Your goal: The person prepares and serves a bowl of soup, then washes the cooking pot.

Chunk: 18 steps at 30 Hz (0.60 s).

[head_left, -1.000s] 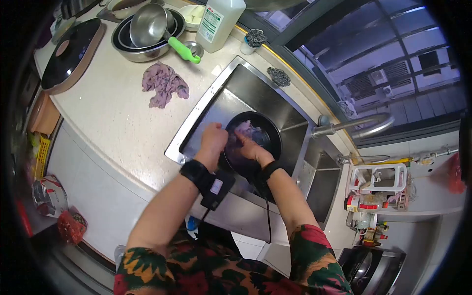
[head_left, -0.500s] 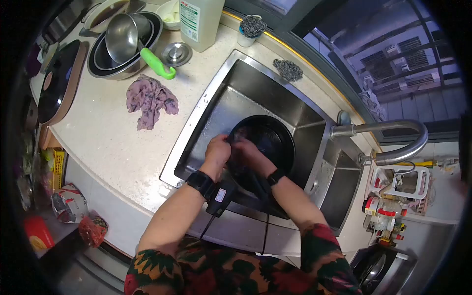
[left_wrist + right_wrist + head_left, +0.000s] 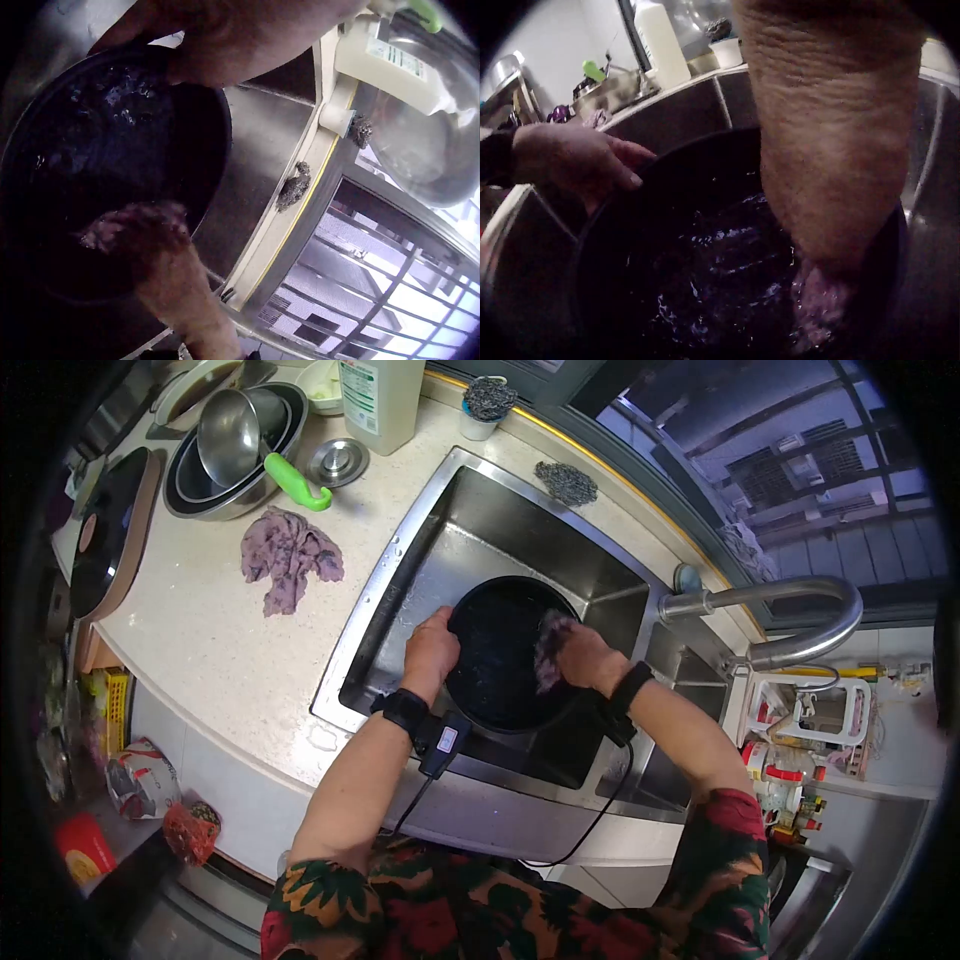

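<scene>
Arms in patterned sleeves (image 3: 325,910) reach forward to a round black pan (image 3: 500,680) in a steel sink. The right hand (image 3: 590,658) grips a mauve rag (image 3: 548,660), fingers bunched on it, though the tips are hidden. The rag lies just left of the knuckles, inside the pan's right side, its longer axis running roughly front to back along the curve of the wall. That closeness of rag to wall looks like the relation any next stroke turns on, and the right hand is plainly the nearer of the two. Across the pan, the left hand (image 3: 431,653) pinches the left rim, thumb over the inner edge, well apart from the rag. The pan, round and without a clear long axis, lies between the hands; wet glints dot its dark inside, and whether it stands flat cannot be told.

Around them runs the sink's rim (image 3: 388,565), beaded with drops. On the bench (image 3: 200,630) to the left lies a crumpled cloth (image 3: 287,555); past it, a ladle (image 3: 232,445) rests in stacked bowls (image 3: 235,510) beside a lid (image 3: 338,462) and a jug (image 3: 385,405). Steel wool (image 3: 567,484) sits behind the sink, below a barred window (image 3: 800,490).
</scene>
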Each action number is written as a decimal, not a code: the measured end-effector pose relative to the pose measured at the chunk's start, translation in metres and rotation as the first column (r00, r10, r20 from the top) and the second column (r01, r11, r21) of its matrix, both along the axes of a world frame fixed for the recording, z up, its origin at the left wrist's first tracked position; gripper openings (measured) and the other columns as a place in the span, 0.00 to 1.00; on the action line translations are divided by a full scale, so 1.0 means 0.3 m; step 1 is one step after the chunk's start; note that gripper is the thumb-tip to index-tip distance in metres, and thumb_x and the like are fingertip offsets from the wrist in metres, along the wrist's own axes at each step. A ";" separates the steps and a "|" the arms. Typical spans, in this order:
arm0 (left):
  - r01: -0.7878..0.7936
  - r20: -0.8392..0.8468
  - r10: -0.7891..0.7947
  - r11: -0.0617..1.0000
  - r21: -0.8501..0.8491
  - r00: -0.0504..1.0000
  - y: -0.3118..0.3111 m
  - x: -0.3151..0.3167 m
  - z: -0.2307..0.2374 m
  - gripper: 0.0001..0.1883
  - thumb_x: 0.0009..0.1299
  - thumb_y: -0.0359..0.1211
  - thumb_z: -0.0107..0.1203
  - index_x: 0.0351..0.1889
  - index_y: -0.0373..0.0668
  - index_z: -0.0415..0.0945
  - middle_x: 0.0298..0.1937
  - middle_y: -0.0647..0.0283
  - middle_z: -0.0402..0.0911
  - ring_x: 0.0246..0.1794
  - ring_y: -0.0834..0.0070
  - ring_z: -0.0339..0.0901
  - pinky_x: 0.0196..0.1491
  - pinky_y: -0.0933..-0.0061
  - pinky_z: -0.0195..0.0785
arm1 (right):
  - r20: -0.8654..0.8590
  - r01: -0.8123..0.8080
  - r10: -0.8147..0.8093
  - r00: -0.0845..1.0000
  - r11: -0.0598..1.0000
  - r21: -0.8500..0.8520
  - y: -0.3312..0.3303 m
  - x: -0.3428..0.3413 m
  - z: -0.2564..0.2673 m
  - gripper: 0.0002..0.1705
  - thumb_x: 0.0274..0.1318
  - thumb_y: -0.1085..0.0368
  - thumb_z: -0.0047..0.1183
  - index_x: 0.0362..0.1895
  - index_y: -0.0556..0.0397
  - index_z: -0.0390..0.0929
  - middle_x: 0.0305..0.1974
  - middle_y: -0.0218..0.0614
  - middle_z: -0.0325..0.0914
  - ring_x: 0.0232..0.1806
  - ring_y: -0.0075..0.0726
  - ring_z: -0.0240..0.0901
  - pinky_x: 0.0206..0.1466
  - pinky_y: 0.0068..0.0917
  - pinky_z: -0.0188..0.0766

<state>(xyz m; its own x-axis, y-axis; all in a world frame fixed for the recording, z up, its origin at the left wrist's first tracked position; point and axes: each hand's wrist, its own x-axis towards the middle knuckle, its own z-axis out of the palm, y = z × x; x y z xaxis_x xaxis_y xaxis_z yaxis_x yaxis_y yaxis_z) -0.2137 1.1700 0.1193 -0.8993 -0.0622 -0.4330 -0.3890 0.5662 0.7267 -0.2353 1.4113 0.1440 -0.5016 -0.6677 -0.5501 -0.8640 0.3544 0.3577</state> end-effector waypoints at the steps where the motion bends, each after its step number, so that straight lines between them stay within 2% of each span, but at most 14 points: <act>1: 0.009 -0.008 -0.009 1.000 0.004 1.000 0.013 0.007 0.007 0.23 0.55 0.26 0.41 0.51 0.46 0.68 0.45 0.47 0.73 0.48 0.55 0.70 0.50 0.64 0.62 | 0.000 0.000 0.000 1.000 1.000 0.000 -0.020 -0.025 -0.009 0.18 0.50 0.59 0.38 0.39 0.50 0.77 0.50 0.35 0.70 0.56 0.29 0.60 0.62 0.31 0.43; 3: 0.001 0.013 -0.001 1.000 -0.004 1.000 0.005 0.002 0.013 0.23 0.55 0.26 0.41 0.52 0.46 0.67 0.46 0.48 0.73 0.49 0.55 0.69 0.51 0.65 0.62 | -0.215 -0.171 0.139 0.967 0.975 -0.143 -0.088 -0.074 -0.056 0.18 0.49 0.59 0.39 0.42 0.48 0.76 0.50 0.30 0.70 0.57 0.28 0.57 0.63 0.30 0.41; 4: 0.001 0.012 -0.001 1.000 -0.003 1.000 0.012 0.002 0.022 0.23 0.55 0.26 0.41 0.52 0.46 0.67 0.46 0.48 0.73 0.49 0.55 0.69 0.51 0.65 0.62 | -0.215 -0.171 0.138 0.967 0.975 -0.143 -0.095 -0.078 -0.068 0.18 0.49 0.59 0.39 0.42 0.48 0.76 0.50 0.30 0.70 0.57 0.28 0.57 0.63 0.30 0.41; 6: 0.027 -0.006 -0.027 0.999 -0.018 1.000 0.004 0.004 0.025 0.23 0.55 0.26 0.41 0.52 0.46 0.67 0.46 0.48 0.73 0.49 0.55 0.69 0.52 0.65 0.61 | -0.055 -0.036 0.020 0.998 0.956 -0.292 -0.124 -0.073 -0.114 0.20 0.48 0.58 0.39 0.45 0.47 0.74 0.52 0.28 0.68 0.57 0.29 0.57 0.63 0.30 0.41; 7: 0.026 0.013 -0.026 0.999 -0.018 1.000 0.004 0.000 0.019 0.23 0.56 0.27 0.43 0.52 0.46 0.67 0.47 0.48 0.72 0.49 0.55 0.69 0.52 0.65 0.61 | -0.056 -0.035 0.020 0.998 0.956 -0.291 -0.128 -0.073 -0.126 0.20 0.48 0.58 0.39 0.45 0.47 0.74 0.52 0.28 0.68 0.57 0.29 0.57 0.63 0.30 0.41; 8: 0.037 0.015 -0.036 0.999 -0.029 0.999 0.001 0.004 0.016 0.23 0.56 0.27 0.43 0.52 0.46 0.67 0.47 0.48 0.72 0.49 0.55 0.69 0.52 0.65 0.61 | 0.008 0.053 -0.053 0.999 0.957 -0.285 -0.132 -0.062 -0.143 0.20 0.48 0.59 0.39 0.45 0.47 0.73 0.51 0.27 0.68 0.57 0.30 0.57 0.62 0.30 0.42; 9: 0.029 0.021 -0.029 1.000 0.008 0.999 0.004 0.002 0.015 0.23 0.56 0.28 0.44 0.53 0.46 0.66 0.47 0.49 0.72 0.50 0.55 0.69 0.52 0.65 0.60 | 0.066 0.138 -0.125 0.990 0.953 -0.269 -0.130 -0.059 -0.156 0.20 0.48 0.60 0.39 0.46 0.47 0.73 0.51 0.27 0.69 0.57 0.31 0.57 0.62 0.31 0.44; 10: 0.013 0.030 -0.014 0.999 0.053 0.999 0.002 0.001 0.013 0.23 0.56 0.29 0.45 0.53 0.46 0.66 0.47 0.49 0.72 0.50 0.56 0.69 0.53 0.66 0.60 | 0.066 0.139 -0.125 0.990 0.954 -0.267 -0.126 -0.049 -0.195 0.20 0.48 0.60 0.39 0.46 0.47 0.73 0.51 0.27 0.69 0.57 0.31 0.57 0.62 0.31 0.44; 12: 0.032 0.015 -0.033 0.999 0.039 0.999 -0.005 -0.006 0.001 0.23 0.57 0.29 0.45 0.54 0.46 0.66 0.48 0.49 0.72 0.50 0.56 0.69 0.53 0.66 0.60 | -0.005 0.198 -0.253 0.967 0.769 -0.608 -0.131 -0.030 -0.288 0.19 0.48 0.60 0.39 0.44 0.48 0.73 0.48 0.30 0.71 0.56 0.32 0.59 0.61 0.35 0.47; 13: 0.023 0.021 -0.024 0.998 0.062 0.999 -0.002 0.003 -0.023 0.24 0.57 0.30 0.46 0.54 0.46 0.65 0.49 0.50 0.72 0.50 0.57 0.69 0.53 0.67 0.61 | -0.007 0.198 -0.254 0.967 0.770 -0.607 -0.141 -0.033 -0.278 0.19 0.48 0.60 0.39 0.44 0.48 0.73 0.48 0.30 0.71 0.56 0.32 0.59 0.61 0.35 0.47; 14: 0.054 0.013 -0.054 0.998 0.031 0.998 -0.015 -0.004 -0.042 0.24 0.57 0.30 0.46 0.54 0.46 0.65 0.49 0.50 0.72 0.50 0.57 0.69 0.53 0.67 0.61 | 0.097 0.382 -0.382 0.919 0.801 -0.460 -0.171 -0.032 -0.280 0.18 0.48 0.61 0.39 0.44 0.49 0.73 0.48 0.34 0.71 0.55 0.35 0.61 0.59 0.36 0.51; 15: 0.024 0.027 -0.026 0.997 0.068 0.999 -0.012 -0.001 -0.062 0.24 0.57 0.30 0.46 0.54 0.46 0.65 0.49 0.51 0.72 0.50 0.58 0.69 0.52 0.67 0.61 | 0.182 0.535 -0.504 0.845 0.800 -0.272 -0.177 -0.027 -0.272 0.18 0.49 0.62 0.39 0.44 0.49 0.73 0.48 0.37 0.71 0.53 0.38 0.64 0.57 0.38 0.56; 16: 0.014 0.043 -0.018 0.995 0.101 0.999 -0.011 -0.001 -0.061 0.24 0.56 0.30 0.47 0.54 0.46 0.65 0.50 0.52 0.72 0.51 0.58 0.69 0.52 0.68 0.61 | 0.188 0.565 -0.533 0.825 0.773 -0.289 -0.177 -0.018 -0.255 0.18 0.49 0.62 0.39 0.44 0.49 0.73 0.48 0.37 0.71 0.53 0.38 0.64 0.57 0.38 0.56; 18: 0.045 0.016 -0.046 0.997 0.068 0.999 -0.011 -0.003 -0.073 0.24 0.56 0.30 0.47 0.54 0.46 0.65 0.49 0.53 0.73 0.50 0.59 0.70 0.51 0.68 0.62 | 0.378 0.760 -0.716 0.587 0.648 0.047 -0.164 -0.040 -0.209 0.18 0.51 0.63 0.37 0.45 0.51 0.72 0.50 0.42 0.69 0.50 0.42 0.67 0.52 0.38 0.63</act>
<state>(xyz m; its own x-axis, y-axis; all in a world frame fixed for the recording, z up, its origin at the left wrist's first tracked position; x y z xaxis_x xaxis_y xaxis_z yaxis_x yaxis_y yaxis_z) -0.2147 1.1667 0.0973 -0.8926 0.0090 -0.4508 -0.3770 0.5334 0.7572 -0.2474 1.3621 0.0812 -0.6485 -0.2169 -0.7296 -0.3377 0.9410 0.0204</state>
